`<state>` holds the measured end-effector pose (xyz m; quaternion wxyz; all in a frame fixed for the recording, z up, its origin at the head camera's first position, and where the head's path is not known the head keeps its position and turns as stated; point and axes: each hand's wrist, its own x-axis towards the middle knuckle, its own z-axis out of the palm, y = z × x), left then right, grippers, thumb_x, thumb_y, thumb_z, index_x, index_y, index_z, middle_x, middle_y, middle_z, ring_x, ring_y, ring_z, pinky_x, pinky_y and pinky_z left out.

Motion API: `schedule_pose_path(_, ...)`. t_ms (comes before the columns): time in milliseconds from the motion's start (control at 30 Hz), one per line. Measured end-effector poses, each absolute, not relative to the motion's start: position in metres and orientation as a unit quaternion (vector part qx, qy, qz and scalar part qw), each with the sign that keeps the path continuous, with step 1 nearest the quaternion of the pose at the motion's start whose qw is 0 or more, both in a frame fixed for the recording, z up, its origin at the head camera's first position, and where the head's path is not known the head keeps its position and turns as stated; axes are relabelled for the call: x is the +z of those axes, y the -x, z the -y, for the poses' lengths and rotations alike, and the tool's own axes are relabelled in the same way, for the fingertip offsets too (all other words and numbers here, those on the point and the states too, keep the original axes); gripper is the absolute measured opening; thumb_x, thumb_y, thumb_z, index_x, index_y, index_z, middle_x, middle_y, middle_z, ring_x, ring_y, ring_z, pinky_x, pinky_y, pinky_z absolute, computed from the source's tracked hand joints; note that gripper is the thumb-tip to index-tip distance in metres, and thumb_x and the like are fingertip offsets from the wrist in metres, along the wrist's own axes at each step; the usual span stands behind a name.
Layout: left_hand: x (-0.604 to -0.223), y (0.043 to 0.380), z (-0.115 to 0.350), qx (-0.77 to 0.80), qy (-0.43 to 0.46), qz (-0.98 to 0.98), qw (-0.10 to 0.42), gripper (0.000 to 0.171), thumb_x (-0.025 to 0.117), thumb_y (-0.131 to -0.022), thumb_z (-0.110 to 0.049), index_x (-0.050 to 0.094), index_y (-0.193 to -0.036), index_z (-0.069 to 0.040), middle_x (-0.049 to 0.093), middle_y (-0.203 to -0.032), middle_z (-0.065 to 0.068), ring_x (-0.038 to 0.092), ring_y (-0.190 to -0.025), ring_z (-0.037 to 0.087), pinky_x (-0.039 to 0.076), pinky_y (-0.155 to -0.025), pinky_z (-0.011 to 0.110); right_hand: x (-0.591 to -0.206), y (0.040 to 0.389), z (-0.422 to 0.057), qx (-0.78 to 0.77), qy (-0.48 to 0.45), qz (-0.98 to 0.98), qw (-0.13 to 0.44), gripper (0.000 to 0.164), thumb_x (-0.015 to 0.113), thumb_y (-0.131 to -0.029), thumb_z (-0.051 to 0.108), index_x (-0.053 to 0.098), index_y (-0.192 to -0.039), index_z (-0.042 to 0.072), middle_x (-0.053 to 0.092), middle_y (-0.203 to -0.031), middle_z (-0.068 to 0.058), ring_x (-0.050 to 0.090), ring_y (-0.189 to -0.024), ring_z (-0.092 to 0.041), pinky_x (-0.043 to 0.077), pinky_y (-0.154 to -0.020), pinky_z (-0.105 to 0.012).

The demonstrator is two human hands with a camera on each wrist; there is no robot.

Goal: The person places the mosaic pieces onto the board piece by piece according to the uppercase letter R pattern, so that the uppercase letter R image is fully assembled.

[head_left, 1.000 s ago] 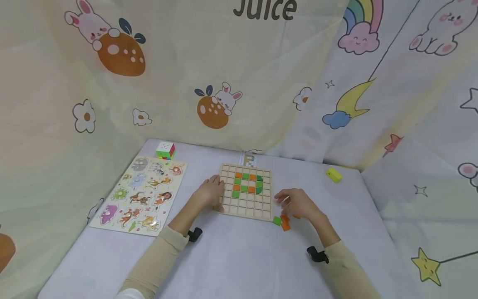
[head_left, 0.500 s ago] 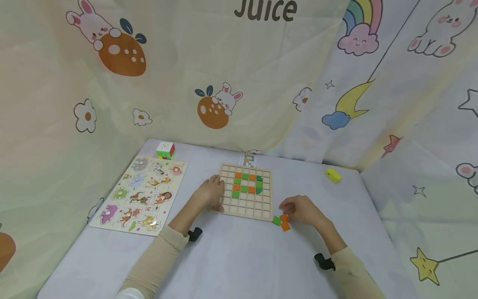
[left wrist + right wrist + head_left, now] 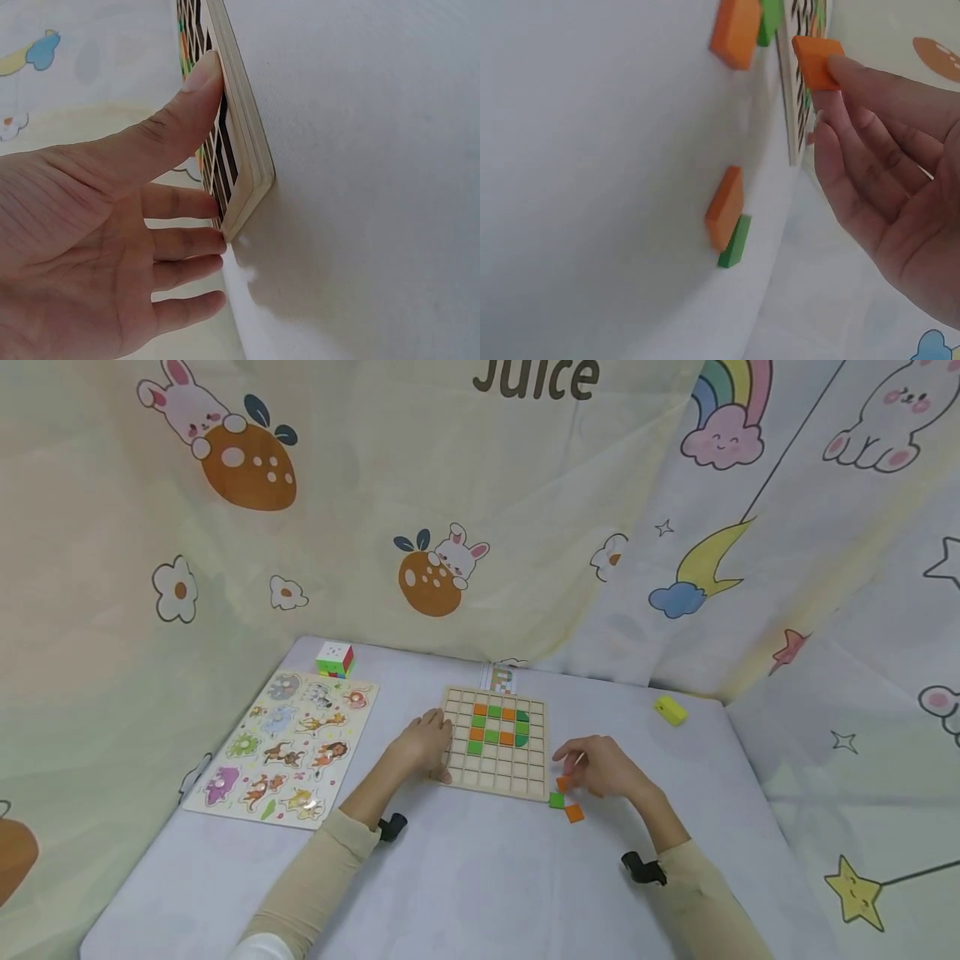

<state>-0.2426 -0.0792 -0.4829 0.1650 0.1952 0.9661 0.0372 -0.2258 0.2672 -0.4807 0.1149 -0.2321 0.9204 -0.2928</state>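
Right hand (image 3: 600, 767) pinched orange tile (image 3: 814, 64). Grid board (image 3: 495, 768) lay between hands, just left of tile. Left hand (image 3: 424, 745), fingers straight, touched board's left edge.

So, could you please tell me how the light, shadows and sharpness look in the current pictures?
Head view: fairly even light, with fine details on the animal puzzle soft; left wrist view: a soft shadow on the tabletop near the left hand's fingertips; right wrist view: the loose orange tile at the top looks slightly blurred.
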Motion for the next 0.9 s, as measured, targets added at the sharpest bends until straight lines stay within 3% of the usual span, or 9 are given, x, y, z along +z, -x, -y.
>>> schedule_pose_path(300,-0.482,0.244,0.079,0.043,-0.195,-0.965,0.17,0.112,0.09,-0.076,-0.047,0.036,-0.157,0.009,0.023,-0.167,0.032,0.019,-0.157,0.044,0.024,-0.127,0.055,-0.481,0.244,-0.234,-0.382,0.2,-0.901,0.041,0.031,0.087,-0.083,0.006,0.078,-0.113,0.005,0.074,-0.087,0.0,0.072,-0.079,-0.017,0.06,-0.073,-0.031)
schedule_pose_path(600,-0.483,0.245,0.08,0.05,-0.196,-0.965,0.166,0.112,0.091,-0.074,-0.046,0.037,-0.156,0.01,0.024,-0.166,0.032,0.02,-0.157,0.044,0.025,-0.126,0.057,-0.489,0.261,-0.197,-0.403,0.189,-0.894,0.047,0.028,0.089,-0.083,0.01,0.079,-0.109,0.005,0.074,-0.085,0.0,0.069,-0.075,-0.016,0.056,-0.067,-0.03)
schedule_pose_path(900,-0.484,0.244,0.08,0.047,-0.19,-0.966,0.171,0.114,0.091,-0.073,-0.047,0.037,-0.156,0.009,0.024,-0.166,0.033,0.02,-0.157,0.044,0.025,-0.126,0.056,-0.5,0.27,-0.165,-0.415,0.169,-0.892,0.066,0.026,0.089,-0.083,0.01,0.079,-0.107,0.005,0.075,-0.087,-0.004,0.07,-0.078,-0.016,0.058,-0.069,-0.031)
